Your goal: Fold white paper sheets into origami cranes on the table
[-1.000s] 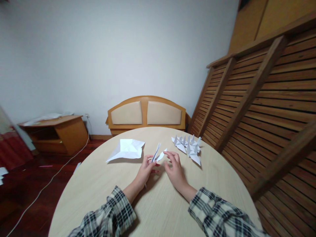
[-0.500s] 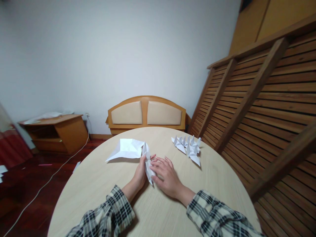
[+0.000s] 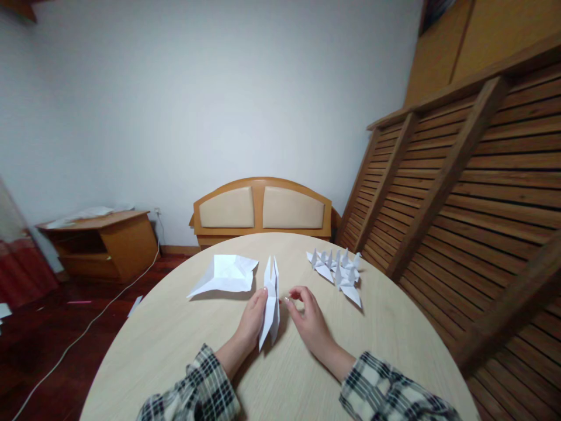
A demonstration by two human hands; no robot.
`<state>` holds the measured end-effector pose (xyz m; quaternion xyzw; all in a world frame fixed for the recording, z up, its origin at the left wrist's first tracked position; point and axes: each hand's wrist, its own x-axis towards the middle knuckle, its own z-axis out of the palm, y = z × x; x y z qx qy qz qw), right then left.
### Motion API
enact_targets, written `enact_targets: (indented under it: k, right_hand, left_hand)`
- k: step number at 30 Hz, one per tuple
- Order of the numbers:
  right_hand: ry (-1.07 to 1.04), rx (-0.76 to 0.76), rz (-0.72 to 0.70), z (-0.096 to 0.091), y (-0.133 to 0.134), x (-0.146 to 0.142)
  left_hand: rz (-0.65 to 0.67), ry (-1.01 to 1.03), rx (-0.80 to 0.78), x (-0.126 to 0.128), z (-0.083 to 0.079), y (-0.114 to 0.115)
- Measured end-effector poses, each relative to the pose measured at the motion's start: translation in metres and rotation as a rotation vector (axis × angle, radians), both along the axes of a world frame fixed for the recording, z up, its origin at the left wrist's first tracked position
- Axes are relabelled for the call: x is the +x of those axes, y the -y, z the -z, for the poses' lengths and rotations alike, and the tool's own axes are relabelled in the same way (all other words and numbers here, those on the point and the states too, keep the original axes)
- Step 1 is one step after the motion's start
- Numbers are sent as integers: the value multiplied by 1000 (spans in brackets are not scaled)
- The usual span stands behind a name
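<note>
My left hand (image 3: 253,316) is closed on a folded strip of white paper (image 3: 270,304), held upright above the table. Two narrow points stand at its far end, and the near end splits into two flaps. Just right of the paper is my right hand (image 3: 310,321), apart from it, fingers curled and thumb near the index fingertip, with nothing visible between them. A creased white paper sheet (image 3: 228,273) lies to the left, its edges raised. Several folded paper cranes (image 3: 344,272) are grouped on the right.
All this rests on a round pale wooden table (image 3: 175,351). Beyond its far edge is a headboard (image 3: 258,204) against the wall. A slatted wooden frame (image 3: 421,193) leans along the right side. A low cabinet (image 3: 109,245) and a white cable (image 3: 90,318) are at left.
My right hand has come off the folded paper and moved slightly right. The paper now stands more upright in my left hand, its two points spread apart. The view has tilted up slightly.
</note>
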<state>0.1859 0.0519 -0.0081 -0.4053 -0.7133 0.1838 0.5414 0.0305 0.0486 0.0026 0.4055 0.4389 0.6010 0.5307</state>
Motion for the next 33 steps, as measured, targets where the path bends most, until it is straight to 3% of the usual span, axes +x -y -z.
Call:
enact_targets:
  k: [7,14,19,24,28,33]
  right_hand:
    - [15,-70,-162,1,-1,-2]
    - [-64,-123,-211,-4,3,-4]
    - [-179,-267,-241,-1,-1,-6]
    - [-229,-311,-221,0,-2,-7]
    - [-236,-295,-177,-2,-2,-7]
    - [-248,-269,-173,-6,-2,-7]
  left_hand:
    - [37,-12,24,4,-2,4]
    - [122,-89,55,4,-3,2]
    - [178,-210,107,4,2,2]
    - [145,-212,125,4,9,0]
    - [119,-249,256,4,7,2]
    - [247,-301,286,6,7,5]
